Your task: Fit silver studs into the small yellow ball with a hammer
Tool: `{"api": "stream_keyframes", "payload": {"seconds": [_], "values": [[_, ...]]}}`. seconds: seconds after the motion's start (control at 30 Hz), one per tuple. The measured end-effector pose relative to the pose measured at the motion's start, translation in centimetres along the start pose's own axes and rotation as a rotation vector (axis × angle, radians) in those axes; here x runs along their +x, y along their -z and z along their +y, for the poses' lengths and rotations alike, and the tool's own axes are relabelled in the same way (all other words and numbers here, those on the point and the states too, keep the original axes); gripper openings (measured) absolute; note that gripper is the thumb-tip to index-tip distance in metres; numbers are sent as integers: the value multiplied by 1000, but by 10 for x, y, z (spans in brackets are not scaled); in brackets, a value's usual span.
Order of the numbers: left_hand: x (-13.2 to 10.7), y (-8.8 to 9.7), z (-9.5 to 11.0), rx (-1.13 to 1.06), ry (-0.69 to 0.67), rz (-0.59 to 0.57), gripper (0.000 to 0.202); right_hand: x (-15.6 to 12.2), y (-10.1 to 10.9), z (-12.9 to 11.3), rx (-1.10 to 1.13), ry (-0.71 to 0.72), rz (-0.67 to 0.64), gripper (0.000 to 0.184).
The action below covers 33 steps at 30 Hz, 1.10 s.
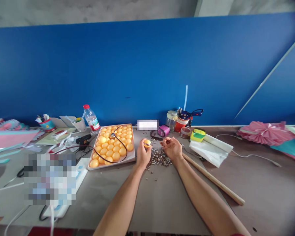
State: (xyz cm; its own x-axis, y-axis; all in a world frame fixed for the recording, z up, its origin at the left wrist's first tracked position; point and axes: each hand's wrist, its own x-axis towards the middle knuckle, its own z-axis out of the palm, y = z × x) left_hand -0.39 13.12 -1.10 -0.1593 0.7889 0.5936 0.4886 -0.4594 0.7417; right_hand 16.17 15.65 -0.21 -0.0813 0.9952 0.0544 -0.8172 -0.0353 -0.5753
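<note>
My left hand [144,156] is closed round an orange ping-pong ball [147,143] that has a dark, shiny band or bits on its side. Facing it, my right hand [172,148] is turned palm up with its fingers curled and the tips pinched; whatever they hold is too small to make out. Below and between both hands spreads a heap of small shiny metal pieces [161,158], a few of them strayed toward the front. To the left of my left hand lies a shallow box [111,166] filled with rows of orange balls [116,156], a dark cable looped across it.
A wooden stick [216,179] lies beside my right forearm. Behind stand a plastic jar [171,120], a red cup [181,124] with tools, a purple object [163,130] and a yellow-green box [198,135]. A water bottle [91,119], glue gun [84,141] and power strip [81,170] are left.
</note>
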Motion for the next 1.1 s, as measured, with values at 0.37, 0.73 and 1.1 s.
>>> {"api": "stream_keyframes", "payload": {"seconds": [0.37, 0.73, 1.1], "values": [[4, 7, 4, -72, 152, -95, 37, -25, -27, -21, -175, -54, -67, 20], [1, 7, 8, -175, 219, -147, 35, -78, 1, -30, -393, 91, 169, 20], [1, 6, 4, -152, 207, -179, 37, -89, 15, -20, -714, 230, 295, 27]]}}
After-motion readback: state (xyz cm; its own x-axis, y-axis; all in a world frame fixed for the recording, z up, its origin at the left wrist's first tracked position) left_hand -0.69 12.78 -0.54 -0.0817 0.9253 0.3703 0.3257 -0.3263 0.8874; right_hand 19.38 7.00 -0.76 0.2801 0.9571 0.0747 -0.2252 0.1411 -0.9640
